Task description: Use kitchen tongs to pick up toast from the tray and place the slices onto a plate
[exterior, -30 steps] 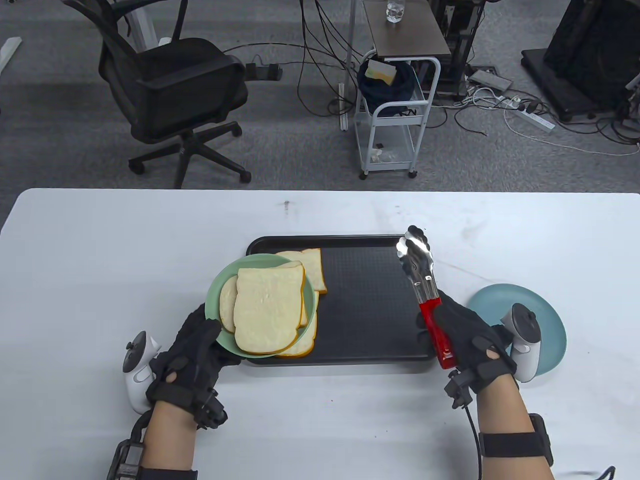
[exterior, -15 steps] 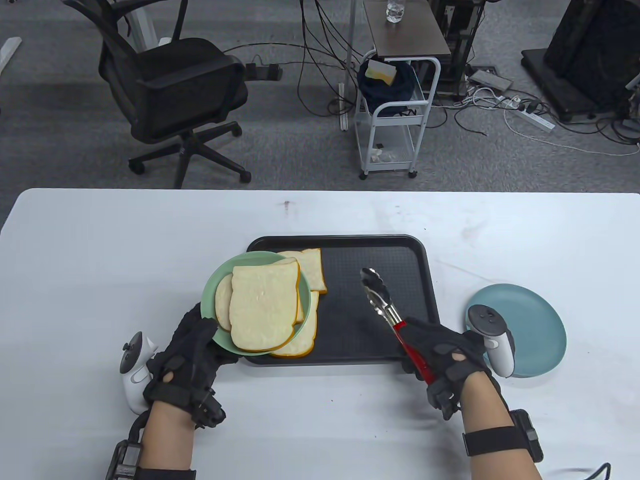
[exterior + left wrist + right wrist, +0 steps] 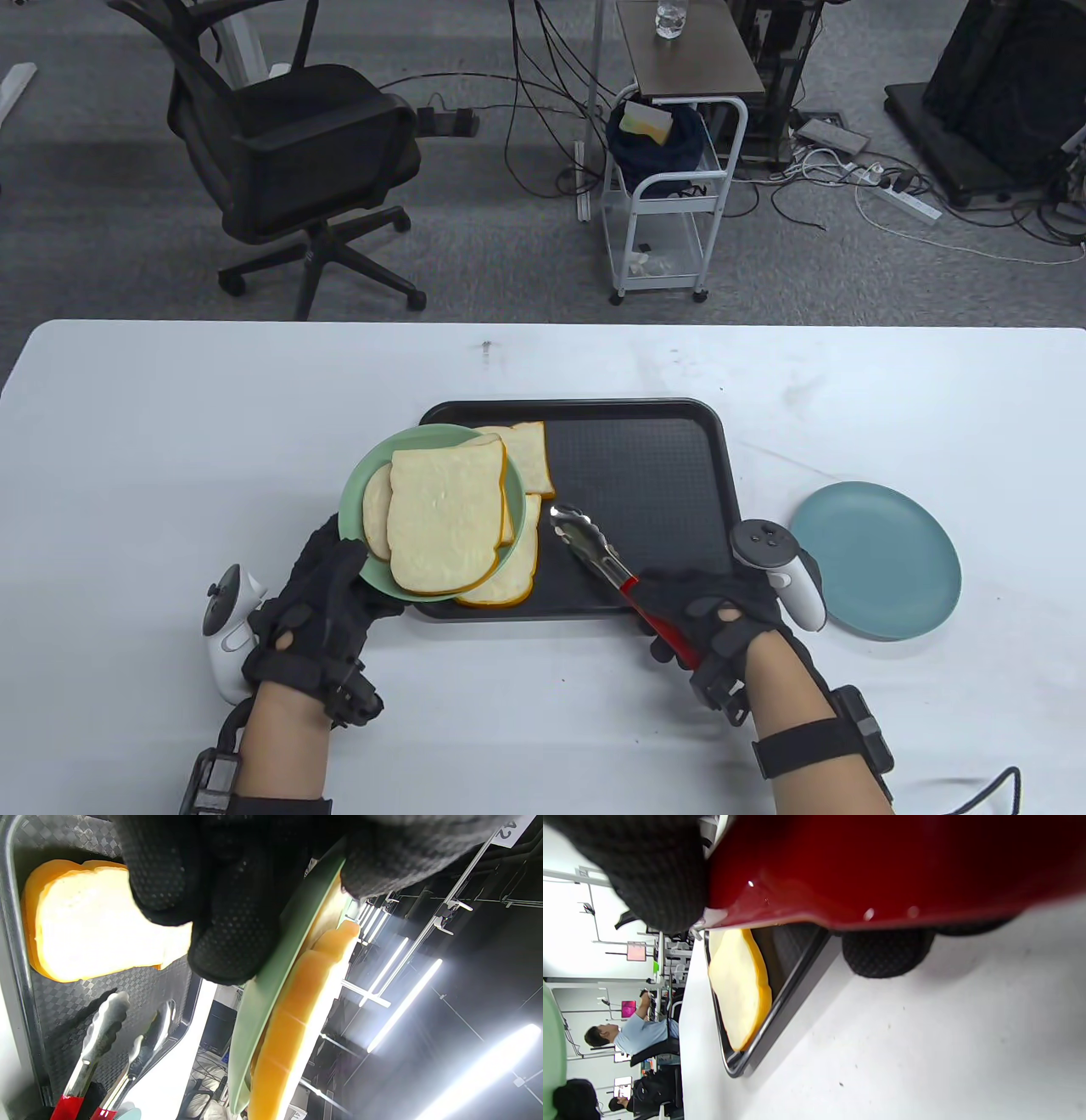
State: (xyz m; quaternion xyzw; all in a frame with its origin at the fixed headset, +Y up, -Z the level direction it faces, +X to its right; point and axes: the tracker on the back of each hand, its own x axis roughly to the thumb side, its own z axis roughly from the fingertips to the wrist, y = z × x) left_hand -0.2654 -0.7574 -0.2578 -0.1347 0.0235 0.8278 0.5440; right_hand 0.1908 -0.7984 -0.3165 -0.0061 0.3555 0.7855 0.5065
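My left hand [image 3: 327, 586] grips the near edge of a green plate [image 3: 356, 484], held tilted over the left end of the black tray [image 3: 645, 475]. Toast slices [image 3: 445, 518] lie stacked on the plate. One slice [image 3: 519, 570] on the tray peeks out under the plate's near side, another [image 3: 530, 454] behind it. My right hand [image 3: 721, 628] holds the red-handled tongs [image 3: 594, 552]; their metal tips are empty, just right of the near slice. In the left wrist view the fingers [image 3: 229, 921] clamp the plate [image 3: 271, 984], and the tong tips [image 3: 106, 1027] stand slightly apart.
A blue plate [image 3: 882, 560] with nothing on it lies on the white table right of the tray. Beyond the table's far edge are an office chair [image 3: 288, 161] and a small white cart [image 3: 670, 204].
My right hand has swung the tongs from the tray's right edge leftward and toward me, bringing the tips low beside the near slice. The left hand and plate shifted slightly left.
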